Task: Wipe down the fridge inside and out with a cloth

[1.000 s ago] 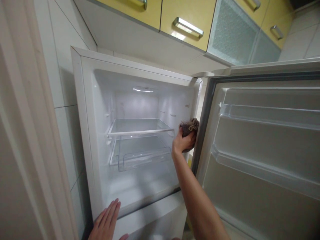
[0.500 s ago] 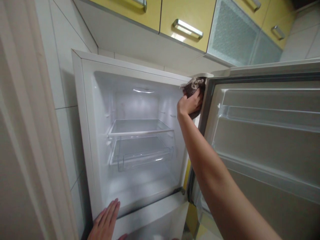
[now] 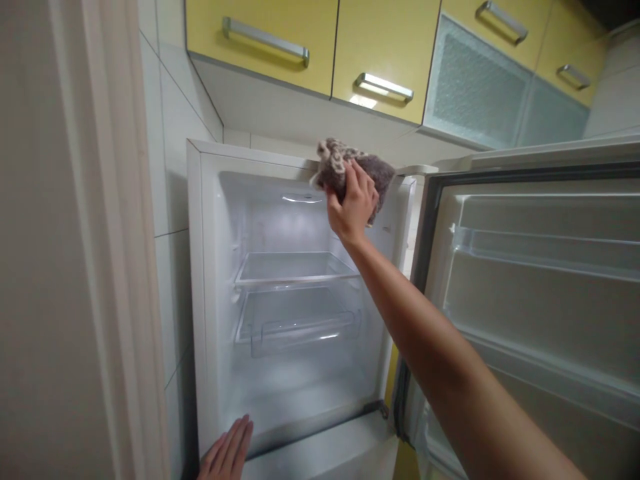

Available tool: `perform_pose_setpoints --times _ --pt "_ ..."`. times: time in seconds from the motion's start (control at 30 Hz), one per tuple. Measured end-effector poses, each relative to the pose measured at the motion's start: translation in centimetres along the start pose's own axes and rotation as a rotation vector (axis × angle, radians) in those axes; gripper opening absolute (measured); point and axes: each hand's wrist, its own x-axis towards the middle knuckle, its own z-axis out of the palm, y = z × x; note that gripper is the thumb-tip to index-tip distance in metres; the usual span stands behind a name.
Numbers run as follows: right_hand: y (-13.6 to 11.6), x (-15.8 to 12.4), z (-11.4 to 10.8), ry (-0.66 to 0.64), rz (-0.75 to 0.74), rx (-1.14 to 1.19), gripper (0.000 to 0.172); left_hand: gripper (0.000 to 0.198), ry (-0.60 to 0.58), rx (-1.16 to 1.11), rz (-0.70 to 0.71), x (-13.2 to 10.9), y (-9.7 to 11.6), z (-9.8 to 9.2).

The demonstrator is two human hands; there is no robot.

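Note:
A white fridge point(image 3: 205, 280) stands open and lit inside, with a glass shelf point(image 3: 295, 267) and a clear drawer point(image 3: 305, 327). My right hand point(image 3: 353, 203) is closed round a brown-grey cloth point(image 3: 350, 170) and presses it against the top front edge of the fridge frame, right of centre. My left hand point(image 3: 227, 453) lies flat with fingers stretched out on the lower front edge of the compartment, at the left corner. The fridge door point(image 3: 540, 287) hangs open to the right, its inner racks bare.
Yellow wall cupboards point(image 3: 300, 37) with metal handles hang close above the fridge, beside frosted glass doors point(image 3: 475, 87). White tiled wall point(image 3: 170, 187) is on the left, with a pale door frame point(image 3: 110, 267) nearer me.
My right hand has carried the cloth up the right side of the frame and then left along the top edge. My view has shifted up. The left hand has stayed put.

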Motion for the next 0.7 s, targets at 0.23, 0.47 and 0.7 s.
perform_pose_setpoints --times 0.23,0.47,0.7 --pt "-14.1 2.5 3.1 -0.211 -0.396 0.094 0.066 0.119 -0.027 -0.095 -0.001 0.4 0.3 -1.3" --pt "-19.1 -1.4 3.8 -0.307 -0.519 0.138 0.058 0.117 -0.172 -0.173 -0.125 0.3 1.4 -2.7" --pt "-16.6 -16.2 2.8 -0.638 -0.828 0.207 0.048 0.108 -0.222 -0.209 -0.071 0.7 1.2 -3.4"
